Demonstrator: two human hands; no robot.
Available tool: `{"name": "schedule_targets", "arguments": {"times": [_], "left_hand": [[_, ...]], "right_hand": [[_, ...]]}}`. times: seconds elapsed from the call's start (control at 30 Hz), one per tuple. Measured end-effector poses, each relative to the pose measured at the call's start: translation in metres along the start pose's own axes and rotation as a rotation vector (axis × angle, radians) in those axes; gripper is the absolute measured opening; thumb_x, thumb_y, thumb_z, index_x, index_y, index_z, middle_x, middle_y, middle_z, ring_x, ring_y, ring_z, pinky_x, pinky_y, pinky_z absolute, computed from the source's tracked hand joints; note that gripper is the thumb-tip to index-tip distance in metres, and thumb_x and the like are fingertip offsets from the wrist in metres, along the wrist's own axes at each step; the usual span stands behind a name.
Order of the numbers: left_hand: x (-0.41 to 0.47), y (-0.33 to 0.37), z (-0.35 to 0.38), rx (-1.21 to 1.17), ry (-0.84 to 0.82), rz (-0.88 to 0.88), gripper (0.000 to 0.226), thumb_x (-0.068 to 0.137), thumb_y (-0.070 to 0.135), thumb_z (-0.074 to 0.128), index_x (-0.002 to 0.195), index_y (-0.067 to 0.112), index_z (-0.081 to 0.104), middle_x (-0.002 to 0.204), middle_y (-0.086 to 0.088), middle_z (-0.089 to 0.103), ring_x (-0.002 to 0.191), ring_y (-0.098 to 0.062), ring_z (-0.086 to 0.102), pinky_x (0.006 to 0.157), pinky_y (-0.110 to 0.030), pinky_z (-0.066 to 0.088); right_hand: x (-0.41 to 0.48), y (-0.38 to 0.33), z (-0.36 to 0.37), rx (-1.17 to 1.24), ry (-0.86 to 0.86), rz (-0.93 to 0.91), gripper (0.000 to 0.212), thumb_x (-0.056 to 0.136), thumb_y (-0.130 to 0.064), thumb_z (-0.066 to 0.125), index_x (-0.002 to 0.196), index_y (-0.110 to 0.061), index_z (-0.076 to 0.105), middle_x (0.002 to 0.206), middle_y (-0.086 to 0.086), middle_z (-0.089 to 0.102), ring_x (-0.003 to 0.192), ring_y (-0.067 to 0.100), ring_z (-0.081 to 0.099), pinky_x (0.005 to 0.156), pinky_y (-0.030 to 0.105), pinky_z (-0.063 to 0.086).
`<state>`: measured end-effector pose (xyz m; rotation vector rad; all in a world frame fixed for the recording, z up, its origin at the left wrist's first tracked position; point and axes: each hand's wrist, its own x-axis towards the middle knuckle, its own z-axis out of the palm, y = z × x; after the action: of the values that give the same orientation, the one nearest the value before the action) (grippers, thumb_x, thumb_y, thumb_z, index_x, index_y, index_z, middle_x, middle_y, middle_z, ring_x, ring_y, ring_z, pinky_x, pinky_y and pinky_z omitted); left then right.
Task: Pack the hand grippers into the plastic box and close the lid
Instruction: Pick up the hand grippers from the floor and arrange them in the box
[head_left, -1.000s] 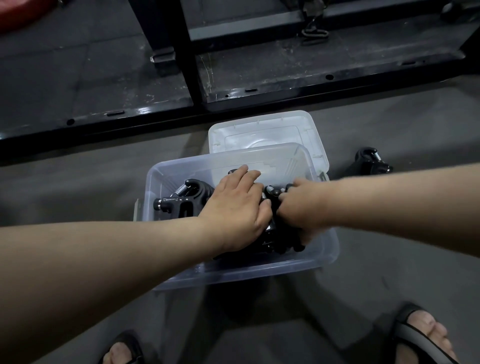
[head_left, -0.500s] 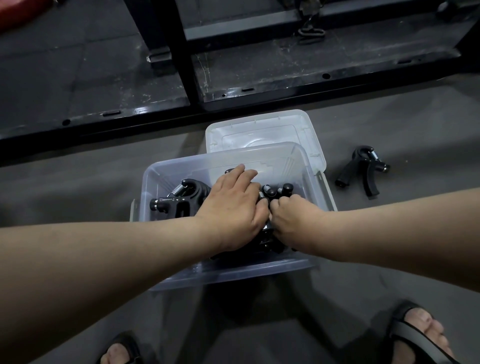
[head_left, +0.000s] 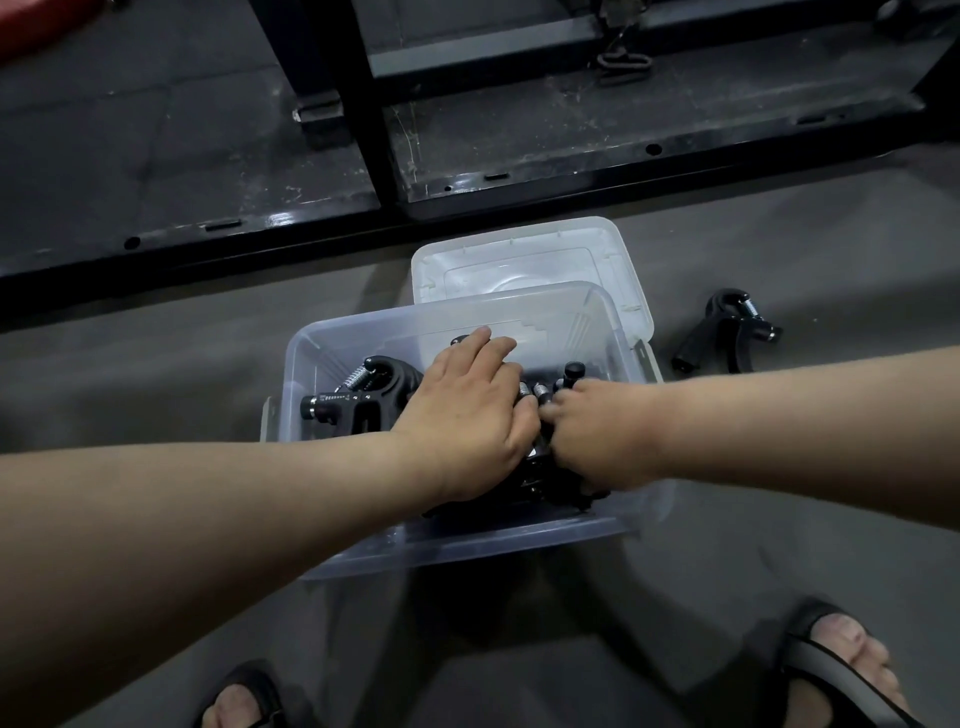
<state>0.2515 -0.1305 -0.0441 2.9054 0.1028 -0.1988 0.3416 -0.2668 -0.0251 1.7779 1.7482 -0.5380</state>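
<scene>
Two hands are down inside the plastic box (head_left: 363, 338), which stands on the floor (head_left: 156, 374) in front of a black metal frame (head_left: 519, 182); its lid (head_left: 519, 260) lies flat on the floor just behind it, so the box is open. The left hand (head_left: 467, 415) lies broad and fairly flat over the hand grippers (head_left: 358, 400) heaped inside, fingers near straight and pointing to the far wall; it has barely shifted over the last second. The right hand (head_left: 597, 436) is what has changed; a second ago it was over the box's right side, and it has since slid inward and toward the near wall until it sits just beside the left hand, thumb sides almost touching. Its fingers curl down into the dark pile; it is blurred, and I cannot tell whether it grips one of the tools or only nudges them.

That shift reads as settling the load, pushing the heap level so the lid can seat; the packing itself seems near its end but is not done. With the right arm drawn lower, a loose hand gripper (head_left: 727, 338) shows whole on the floor, right of the box and well apart from it; it has yet to go in, and then the lid must come forward and be pressed shut.
</scene>
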Motion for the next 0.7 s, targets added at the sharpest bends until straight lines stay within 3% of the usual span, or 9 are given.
{"name": "schedule_targets", "arguments": {"times": [0.1, 0.2, 0.33, 0.5, 0.7], "left_hand": [[0.000, 0.000, 0.000, 0.014, 0.003, 0.004, 0.061, 0.092, 0.048, 0.014, 0.130, 0.016, 0.050, 0.157, -0.002, 0.028, 0.149, -0.022, 0.007, 0.121, -0.038, 0.009], [0.000, 0.001, 0.000, 0.006, -0.009, 0.002, 0.058, 0.093, 0.046, 0.018, 0.132, 0.016, 0.049, 0.157, -0.002, 0.026, 0.149, -0.021, 0.006, 0.121, -0.038, 0.008], [0.000, 0.000, 0.001, 0.009, -0.005, 0.006, 0.057, 0.094, 0.046, 0.019, 0.132, 0.016, 0.050, 0.157, -0.003, 0.027, 0.149, -0.021, 0.006, 0.121, -0.037, 0.007], [0.000, 0.000, 0.001, 0.009, 0.007, 0.012, 0.056, 0.094, 0.045, 0.020, 0.129, 0.015, 0.052, 0.156, -0.003, 0.030, 0.148, -0.022, 0.009, 0.120, -0.038, 0.009], [0.000, 0.000, 0.002, 0.018, 0.012, 0.011, 0.062, 0.091, 0.048, 0.014, 0.128, 0.015, 0.052, 0.155, -0.004, 0.031, 0.148, -0.023, 0.010, 0.120, -0.038, 0.011]], "right_hand": [[-0.005, 0.025, -0.008, 0.008, 0.048, 0.098, 0.068, 0.080, -0.063, 0.063, 0.127, -0.016, 0.052, 0.125, 0.008, 0.048, 0.114, 0.028, 0.049, 0.096, 0.037, 0.037], [-0.002, 0.036, -0.006, -0.050, -0.025, 0.184, 0.088, 0.066, -0.079, 0.062, 0.124, -0.013, 0.049, 0.119, 0.007, 0.054, 0.111, 0.027, 0.052, 0.100, 0.040, 0.029], [0.009, 0.032, -0.010, 0.004, -0.120, 0.194, 0.092, 0.060, -0.078, 0.067, 0.126, -0.016, 0.047, 0.114, 0.003, 0.060, 0.108, 0.027, 0.056, 0.105, 0.047, 0.023], [0.009, 0.031, -0.018, 0.031, -0.096, 0.138, 0.090, 0.057, -0.076, 0.072, 0.123, -0.018, 0.054, 0.102, -0.001, 0.048, 0.092, 0.020, 0.039, 0.098, 0.042, 0.030], [0.008, 0.007, -0.005, -0.098, -0.090, 0.161, 0.096, 0.061, -0.068, 0.076, 0.132, -0.008, 0.049, 0.121, 0.009, 0.050, 0.112, 0.025, 0.041, 0.095, 0.039, 0.031]]}}
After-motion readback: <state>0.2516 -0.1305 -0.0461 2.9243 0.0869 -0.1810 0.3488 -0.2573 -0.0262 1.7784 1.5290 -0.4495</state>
